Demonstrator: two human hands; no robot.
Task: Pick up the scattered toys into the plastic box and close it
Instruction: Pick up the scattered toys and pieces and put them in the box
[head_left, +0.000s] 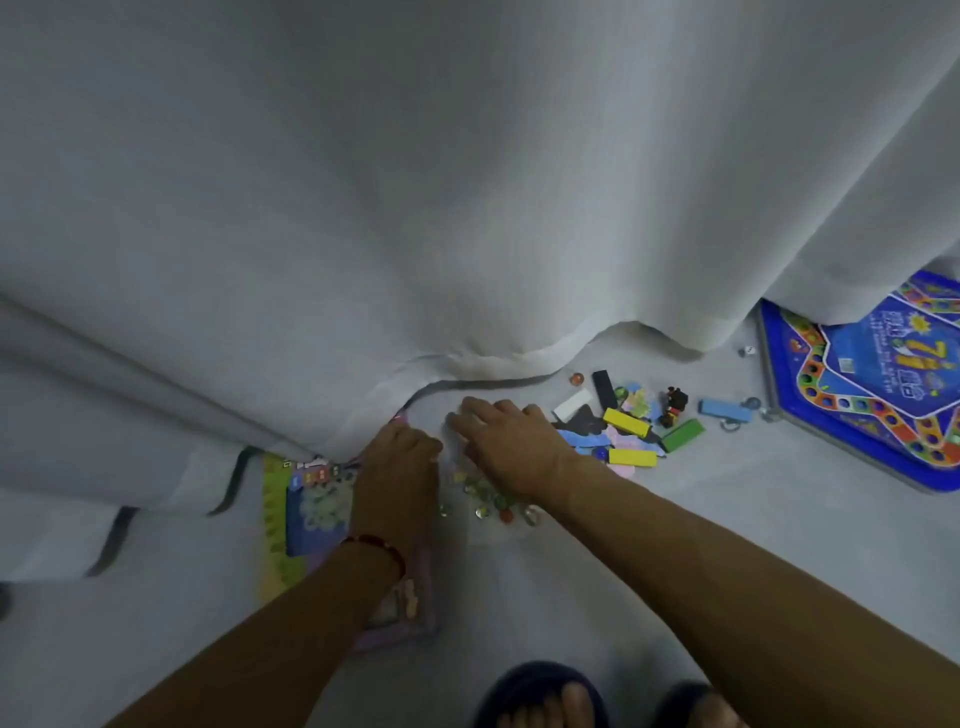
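My right hand (506, 441) lies flat and open over the marbles (488, 493), nearer them than my left hand (400, 457), whose grip I cannot tell.

A heap of small glass marbles (491, 496) lies on the pale grey floor (675, 519) between a flat illustrated puzzle board (311, 512) (left) and scattered rectangular wooden blocks (631, 428), with a blue hexagonal game board (878, 395) far right.

Surface: pale grey floor (675, 545) | centre: glass marbles (488, 493) | right: coloured blocks (626, 423) | far right: blue game board (878, 384) | left: printed play mat (311, 514)
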